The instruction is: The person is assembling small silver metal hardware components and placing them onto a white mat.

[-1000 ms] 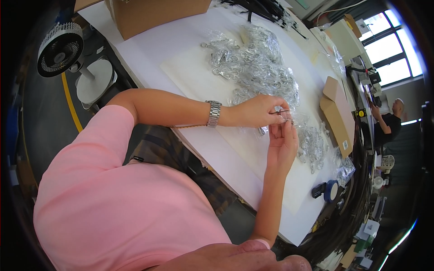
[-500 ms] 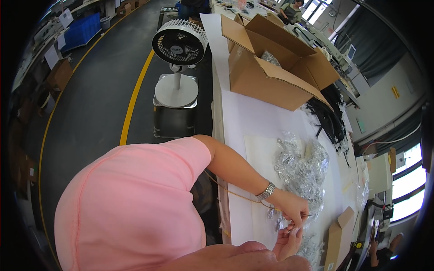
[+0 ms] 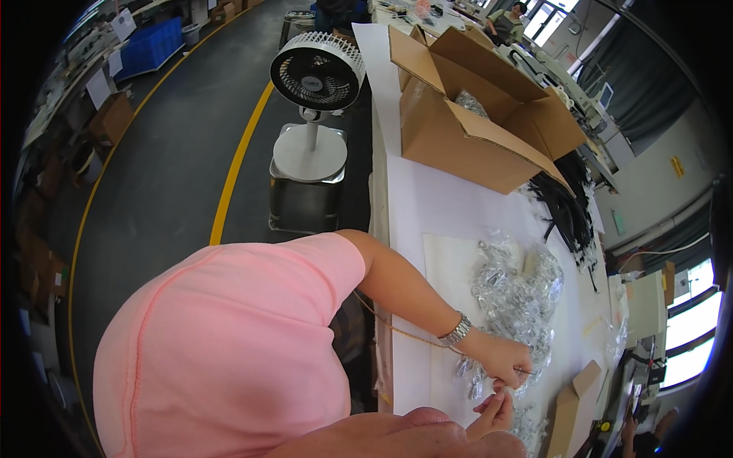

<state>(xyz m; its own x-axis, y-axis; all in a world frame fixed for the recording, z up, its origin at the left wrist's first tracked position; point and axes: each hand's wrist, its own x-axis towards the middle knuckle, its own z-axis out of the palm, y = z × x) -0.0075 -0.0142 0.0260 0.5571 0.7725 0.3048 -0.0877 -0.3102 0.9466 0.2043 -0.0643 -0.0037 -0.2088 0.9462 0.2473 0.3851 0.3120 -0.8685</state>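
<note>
My left hand (image 3: 504, 362), with a silver watch (image 3: 456, 330) on its wrist, is closed around a thin dark pointed tool (image 3: 523, 371) whose tip sticks out past the fingers. Just below it is my right hand (image 3: 495, 414), fingers pinched together close to the left fingertips. What the right fingers hold is too small to make out. Both hands are at the near side of a pile of shiny silvery pieces (image 3: 519, 290), some seemingly in clear plastic. A thin yellowish cord (image 3: 408, 332) runs from the table edge toward my left wrist. A few silvery pieces (image 3: 475, 379) hang or lie beside that hand.
An opened cardboard box (image 3: 466, 153) stands on the white-covered table (image 3: 431, 191), beside a bundle of black strips (image 3: 569, 202). A smaller cardboard box (image 3: 574, 412) is at the near right. A fan (image 3: 317, 76) stands left of the table. Another person (image 3: 508, 23) sits far off.
The whole view has shifted slightly, so things sit further right and lower. My right fingers have drawn closer together in a pinch. The left hand keeps its grip on the pointed tool.
</note>
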